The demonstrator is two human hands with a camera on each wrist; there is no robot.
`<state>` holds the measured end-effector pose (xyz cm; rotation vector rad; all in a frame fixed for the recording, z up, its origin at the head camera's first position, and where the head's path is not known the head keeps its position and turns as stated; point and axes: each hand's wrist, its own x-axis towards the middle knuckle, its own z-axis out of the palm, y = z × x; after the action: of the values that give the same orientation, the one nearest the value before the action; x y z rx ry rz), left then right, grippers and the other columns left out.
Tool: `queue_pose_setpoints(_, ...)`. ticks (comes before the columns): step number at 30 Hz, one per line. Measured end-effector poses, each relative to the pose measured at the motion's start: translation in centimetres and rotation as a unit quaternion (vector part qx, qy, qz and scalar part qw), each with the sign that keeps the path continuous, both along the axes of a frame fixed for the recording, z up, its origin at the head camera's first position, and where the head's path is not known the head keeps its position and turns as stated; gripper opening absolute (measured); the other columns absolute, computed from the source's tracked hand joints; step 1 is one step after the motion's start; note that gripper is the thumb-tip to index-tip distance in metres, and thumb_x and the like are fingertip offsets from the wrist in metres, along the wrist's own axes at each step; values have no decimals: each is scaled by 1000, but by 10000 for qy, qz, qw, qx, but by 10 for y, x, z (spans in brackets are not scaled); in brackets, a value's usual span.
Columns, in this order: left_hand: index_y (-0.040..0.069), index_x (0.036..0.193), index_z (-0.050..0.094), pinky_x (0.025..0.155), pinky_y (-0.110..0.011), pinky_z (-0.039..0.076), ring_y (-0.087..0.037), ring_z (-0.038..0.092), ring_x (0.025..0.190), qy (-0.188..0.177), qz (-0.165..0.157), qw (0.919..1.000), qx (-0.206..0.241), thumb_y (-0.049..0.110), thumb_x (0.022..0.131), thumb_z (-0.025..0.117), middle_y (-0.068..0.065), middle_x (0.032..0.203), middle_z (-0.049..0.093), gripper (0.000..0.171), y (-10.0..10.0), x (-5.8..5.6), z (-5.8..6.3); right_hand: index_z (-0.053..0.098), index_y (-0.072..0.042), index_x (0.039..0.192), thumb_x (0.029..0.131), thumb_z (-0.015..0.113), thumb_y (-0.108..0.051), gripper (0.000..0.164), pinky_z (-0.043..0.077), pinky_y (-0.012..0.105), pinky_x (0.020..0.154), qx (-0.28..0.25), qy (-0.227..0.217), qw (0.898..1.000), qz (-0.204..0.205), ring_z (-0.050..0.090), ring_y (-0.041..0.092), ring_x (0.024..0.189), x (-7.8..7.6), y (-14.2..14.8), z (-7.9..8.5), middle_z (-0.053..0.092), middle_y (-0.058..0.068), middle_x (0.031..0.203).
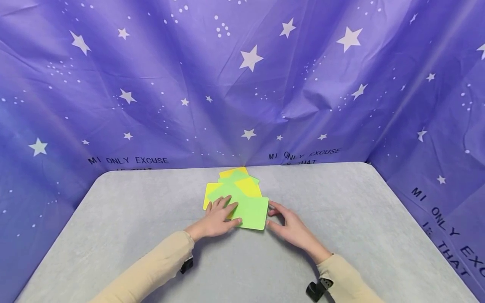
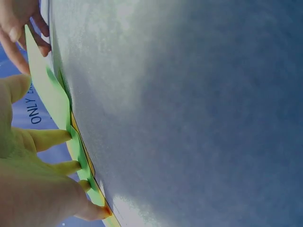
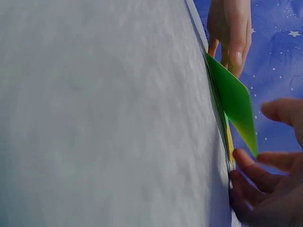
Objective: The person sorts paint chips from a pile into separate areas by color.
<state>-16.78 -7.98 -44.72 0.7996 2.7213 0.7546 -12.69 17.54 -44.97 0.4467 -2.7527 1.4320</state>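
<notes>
A loose overlapping pile of green and yellow cards lies toward the far middle of the table. My left hand (image 1: 215, 219) rests on the pile with fingers spread, fingertips pressing a lower green card (image 2: 91, 172). Its thumb is at the near left edge of the front green card (image 1: 253, 213). In the wrist views that front card (image 3: 232, 94) stands tilted, its right side raised. My right hand (image 1: 289, 226) is at the card's right edge, thumb and fingers apart. One fingertip appears to touch the card's corner in the right wrist view. Yellow cards (image 1: 211, 193) show beneath.
The grey table (image 1: 151, 202) spreads around the pile. A purple curtain (image 1: 212, 113) with white stars and printed words hangs behind the table and along its sides. Black wrist cameras (image 1: 316, 290) sit at both sleeves.
</notes>
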Motion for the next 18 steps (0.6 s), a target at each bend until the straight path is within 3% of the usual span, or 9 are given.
queue_pose_setpoints(4, 1, 141, 47, 105, -69, 8, -47, 19, 137, -12, 51, 10000, 72, 38, 96, 55, -24, 151, 28, 58, 2, 1, 2, 43, 3, 139, 87, 69, -6, 59, 53, 32, 71, -1267, -832, 9875, -442, 65, 23, 80, -3, -11, 1, 67, 9, 92)
queue_pose_setpoints(7, 1, 139, 48, 105, -69, 9, -48, 20, 137, -19, 88, 9999, 139, 36, 96, 56, -25, 150, 29, 56, 4, 2, 3, 40, 0, 141, 86, 68, 0, 61, 53, 32, 60, -1850, -1199, 9726, -743, 63, 22, 66, -5, -16, -1, 64, 10, 85)
queue_pose_setpoints(11, 1, 136, 52, 104, -70, 12, -47, 24, 135, 123, 141, 9992, 365, 32, 95, 57, -26, 148, 32, 52, 4, 1, -1, 40, -1, 142, 87, 63, 7, 60, 55, 33, 58, -2331, -1291, 9600, -862, 61, 21, 62, -4, -18, -3, 63, 15, 86)
queue_pose_setpoints(18, -2, 131, 55, 104, -60, 29, -45, 36, 129, 395, 141, 9936, 1052, 19, 92, 60, -29, 137, 43, 44, 4, -6, -1, 47, -6, 139, 86, 62, 10, 57, 56, 31, 61, -2802, -1192, 9457, -1137, 63, 18, 66, -3, -16, -2, 63, 20, 88)
